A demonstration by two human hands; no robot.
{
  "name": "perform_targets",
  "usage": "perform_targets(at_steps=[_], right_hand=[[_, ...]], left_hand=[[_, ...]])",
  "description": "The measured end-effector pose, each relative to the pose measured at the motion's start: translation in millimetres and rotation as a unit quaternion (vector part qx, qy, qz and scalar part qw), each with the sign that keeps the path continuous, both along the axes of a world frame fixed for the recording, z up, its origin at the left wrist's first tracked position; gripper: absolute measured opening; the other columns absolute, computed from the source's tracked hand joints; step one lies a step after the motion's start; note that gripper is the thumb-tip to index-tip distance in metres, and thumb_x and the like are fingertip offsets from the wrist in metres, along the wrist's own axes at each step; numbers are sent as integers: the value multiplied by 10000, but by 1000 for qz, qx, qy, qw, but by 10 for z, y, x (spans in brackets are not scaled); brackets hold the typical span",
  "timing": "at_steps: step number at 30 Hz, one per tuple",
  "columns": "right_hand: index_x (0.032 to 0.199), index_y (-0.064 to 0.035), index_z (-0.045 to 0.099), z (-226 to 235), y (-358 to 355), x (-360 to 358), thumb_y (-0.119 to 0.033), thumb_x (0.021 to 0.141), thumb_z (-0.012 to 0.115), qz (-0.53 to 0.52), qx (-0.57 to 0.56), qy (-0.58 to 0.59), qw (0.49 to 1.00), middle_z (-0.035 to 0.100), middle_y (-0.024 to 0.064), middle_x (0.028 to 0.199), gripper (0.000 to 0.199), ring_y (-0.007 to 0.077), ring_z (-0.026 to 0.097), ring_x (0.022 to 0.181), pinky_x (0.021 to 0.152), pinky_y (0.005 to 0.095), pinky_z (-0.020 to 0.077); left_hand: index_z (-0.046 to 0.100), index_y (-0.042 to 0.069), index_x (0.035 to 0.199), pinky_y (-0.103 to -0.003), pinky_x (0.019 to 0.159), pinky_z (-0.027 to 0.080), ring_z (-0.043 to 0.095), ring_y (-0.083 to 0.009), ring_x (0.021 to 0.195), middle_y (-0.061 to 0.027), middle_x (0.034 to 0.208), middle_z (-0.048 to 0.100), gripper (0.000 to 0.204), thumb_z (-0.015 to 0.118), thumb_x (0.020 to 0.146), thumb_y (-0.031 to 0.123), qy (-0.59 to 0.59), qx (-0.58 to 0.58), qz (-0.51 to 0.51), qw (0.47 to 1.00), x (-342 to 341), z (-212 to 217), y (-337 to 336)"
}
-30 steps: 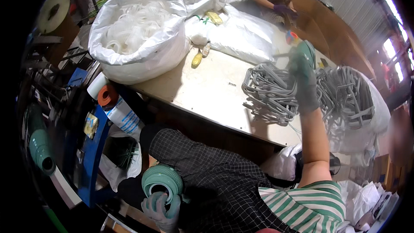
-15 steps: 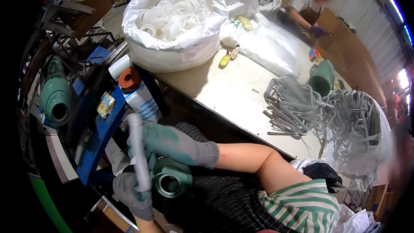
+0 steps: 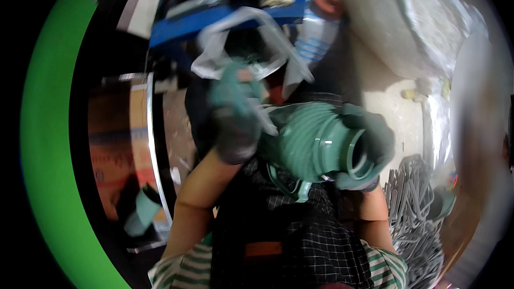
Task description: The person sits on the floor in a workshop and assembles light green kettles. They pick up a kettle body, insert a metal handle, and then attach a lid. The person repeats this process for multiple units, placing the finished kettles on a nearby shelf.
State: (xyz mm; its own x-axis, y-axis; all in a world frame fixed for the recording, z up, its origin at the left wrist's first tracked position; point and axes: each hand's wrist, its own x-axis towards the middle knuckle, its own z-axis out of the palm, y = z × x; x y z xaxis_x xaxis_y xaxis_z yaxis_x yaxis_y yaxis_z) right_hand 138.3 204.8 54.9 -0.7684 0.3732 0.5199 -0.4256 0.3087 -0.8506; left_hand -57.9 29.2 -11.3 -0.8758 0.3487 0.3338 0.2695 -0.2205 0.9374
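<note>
The green spool (image 3: 316, 147), a ribbed cone of pale green material, sits in the person's lap over a black checked apron (image 3: 300, 241), and everything else is best placed from it. The right hand (image 3: 369, 147), in a dark green glove, is clamped around the spool's wide ringed end, fingers curled over the rim. The left hand (image 3: 233, 109), also gloved, is closed at the spool's narrow end, gripping a pale strip (image 3: 262, 115) that runs up from there (the blur makes it hard to say exactly how the strip is pinched). Above the spool a clear plastic bag (image 3: 251, 37) hangs open against a blue frame (image 3: 214, 18). To the right of the spool lies the tabletop (image 3: 396, 107), pale and scuffed, with a large white sack (image 3: 412, 16) at its far end and a heap of grey hangers (image 3: 417, 214) near the spool's ringed end. Down to the left of the spool, on the floor, lies another small green cone (image 3: 142, 211).
</note>
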Motion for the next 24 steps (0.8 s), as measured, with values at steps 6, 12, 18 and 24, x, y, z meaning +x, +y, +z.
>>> perform_targets(at_steps=[6,12,18,24], right_hand=[[1433,-17,519,-110,-62,149,-438,582,1039,-21,50,28,998,648,233,1237,1082,408,661,1185,1000,570,576],[1251,23,643,-65,-76,173,-486,576,1003,89,87,-2,992,676,222,1171,919,413,646,1160,1055,574,513],[1194,-29,627,308,-139,-90,-273,773,888,188,141,-10,972,711,181,1092,552,390,685,1024,1029,523,525],[1471,13,452,84,-225,-445,-177,1036,595,-14,-398,4,917,633,100,1177,495,120,615,1002,858,255,504]], left_hand=[[581,88,1045,-257,550,426,497,-118,647,-6,798,507,266,527,1117,338,-466,270,-185,822,183,133,278],[623,43,1145,-241,618,441,521,-107,699,-15,866,577,240,576,1093,273,-389,165,-265,867,277,300,161],[578,74,1088,-272,650,441,519,-105,738,13,816,517,215,620,1055,282,-251,262,-341,868,332,286,-45],[559,100,1011,-348,659,456,562,-175,709,-28,806,561,249,555,1086,337,-256,295,-308,868,254,139,-526]])
